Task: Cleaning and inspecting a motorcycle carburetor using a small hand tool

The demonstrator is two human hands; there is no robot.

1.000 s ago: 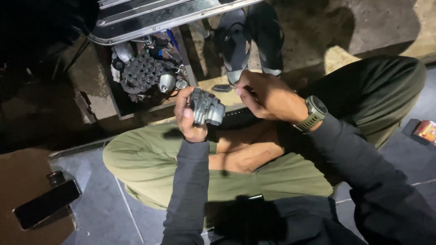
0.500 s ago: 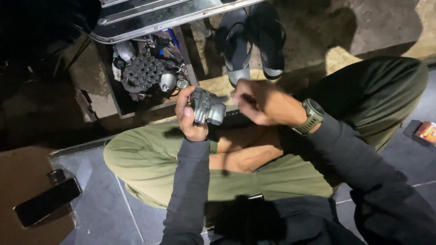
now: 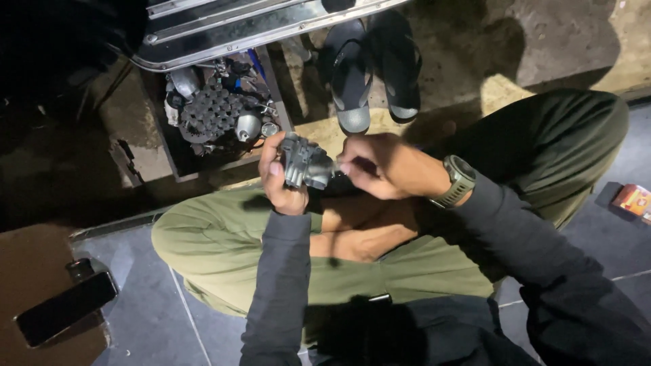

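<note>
My left hand [image 3: 281, 179] grips a grey metal engine part [image 3: 305, 163], a small ribbed casting, above my crossed legs in olive trousers [image 3: 224, 244]. My right hand [image 3: 386, 166], with a watch [image 3: 460, 181] on its wrist, has its fingertips pinched at the right end of the part. Whether it holds a small tool or piece there is too blurred to tell. Both sleeves are dark grey.
A box of metal parts [image 3: 217, 112] with a gear and round pieces lies ahead on the ground under a shiny metal frame [image 3: 224, 30]. Two dark sandals [image 3: 373, 68] stand beside it. A phone [image 3: 64, 308] lies at left, a small orange pack [image 3: 634, 200] at right.
My right hand has moved down from above the part to its right end. My left hand has turned the part slightly.
</note>
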